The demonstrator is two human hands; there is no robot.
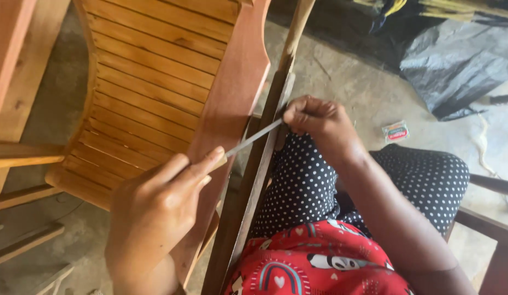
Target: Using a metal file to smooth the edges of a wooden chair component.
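- A slatted reddish-brown wooden chair frame (pixel 155 82) is seen from 9 to 12 o'clock, tilted on the grey concrete floor (pixel 363 87).
- A long dark wooden strip (pixel 254 180) is leaned against the chair's side rail, its long axis running from 6 toward 12 o'clock, between the two hands.
- A thin grey metal file (pixel 253 138) is laid across that strip, its axis running from 8 toward 2 o'clock.
- The left hand (pixel 155 213) is closed round the file's handle end at 7 o'clock; the right hand (pixel 316 120) pinches the tip, fingers (pixel 297 117) curled tight, touching the strip.
- A crumpled grey plastic sheet (pixel 456 60) lies at 2 o'clock, a small red-and-white packet (pixel 396 131) nearer.
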